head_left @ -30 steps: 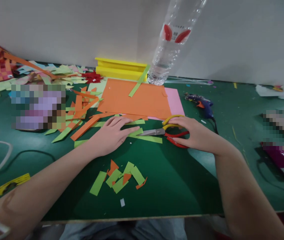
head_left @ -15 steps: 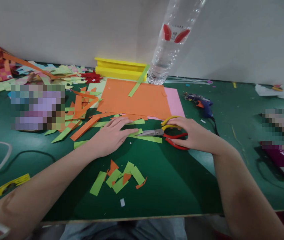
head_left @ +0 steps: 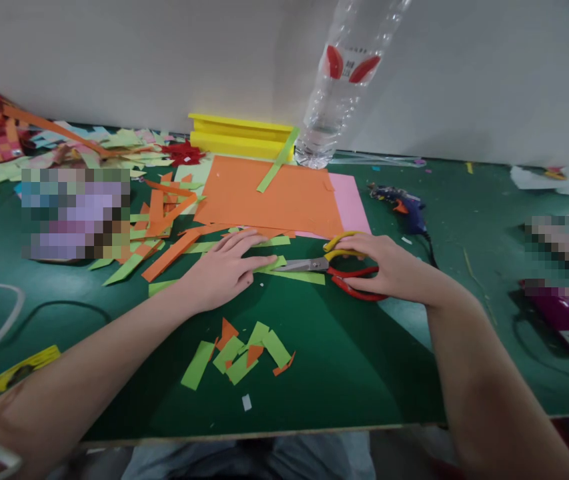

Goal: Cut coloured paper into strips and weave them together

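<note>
My left hand (head_left: 221, 272) lies flat on the green table, fingers stretched out over thin green paper strips (head_left: 294, 275). Its fingertips almost reach the metal blades of the scissors (head_left: 304, 265), which lie on the table pointing left. My right hand (head_left: 389, 268) rests over the scissors' handles, fingers curled around the yellow loops (head_left: 340, 245) and red loops (head_left: 359, 288). Just behind both hands lies a large orange sheet (head_left: 269, 197) on a pink sheet (head_left: 353, 200).
A clear plastic bottle (head_left: 331, 107) and a yellow box (head_left: 239, 137) stand by the wall. Loose orange and green strips (head_left: 157, 217) pile at the left, with cut scraps (head_left: 241, 353) near the table's front edge. A blue glue gun (head_left: 407, 205) and a purple device (head_left: 567, 320) lie at right.
Almost nothing has changed. My right hand has shifted very slightly on the scissors' handles, and my left hand stays flat on the strips.
</note>
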`<action>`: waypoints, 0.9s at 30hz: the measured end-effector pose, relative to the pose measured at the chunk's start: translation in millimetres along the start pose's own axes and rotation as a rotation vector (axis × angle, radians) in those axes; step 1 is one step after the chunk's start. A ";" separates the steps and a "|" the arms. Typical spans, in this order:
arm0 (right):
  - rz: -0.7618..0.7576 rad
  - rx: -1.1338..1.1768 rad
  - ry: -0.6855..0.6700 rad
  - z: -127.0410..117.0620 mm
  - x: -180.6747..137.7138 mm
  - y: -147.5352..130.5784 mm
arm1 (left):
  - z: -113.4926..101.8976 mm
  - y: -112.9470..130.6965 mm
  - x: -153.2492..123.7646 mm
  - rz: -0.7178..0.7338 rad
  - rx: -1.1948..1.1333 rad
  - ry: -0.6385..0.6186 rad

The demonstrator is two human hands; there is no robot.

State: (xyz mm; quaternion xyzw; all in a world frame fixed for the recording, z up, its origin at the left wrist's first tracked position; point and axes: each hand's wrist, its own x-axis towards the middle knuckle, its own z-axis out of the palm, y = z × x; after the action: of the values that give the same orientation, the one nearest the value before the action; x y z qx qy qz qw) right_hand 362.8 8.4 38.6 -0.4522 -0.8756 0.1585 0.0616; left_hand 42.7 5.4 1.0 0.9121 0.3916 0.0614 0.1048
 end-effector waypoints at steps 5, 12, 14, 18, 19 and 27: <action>0.015 -0.001 -0.027 -0.9 -0.6 -0.1 | -0.8 -0.5 0.1 0.003 0.006 0.011; 0.017 0.034 -0.028 -3.5 -1.5 1.6 | -0.1 -0.7 0.8 -0.013 -0.006 0.004; 0.038 0.048 -0.025 -4.5 -2.5 3.1 | 0.1 -0.7 0.5 0.000 -0.001 0.014; 0.068 0.073 -0.010 -5.6 -4.0 4.0 | 0.5 -1.2 -0.4 0.012 -0.001 0.030; 0.069 0.077 -0.009 -5.5 -4.1 3.8 | 0.4 -1.3 -0.5 0.012 -0.005 0.032; 0.069 0.049 -0.033 -1.2 -2.0 -1.8 | -2.6 -1.2 -1.3 0.030 -0.016 0.017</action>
State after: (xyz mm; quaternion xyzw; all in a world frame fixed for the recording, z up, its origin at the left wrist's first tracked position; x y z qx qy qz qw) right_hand 362.9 6.0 40.4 -0.4780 -0.8561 0.1893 0.0525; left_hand 40.4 5.6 3.2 0.9164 0.3782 0.0737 0.1080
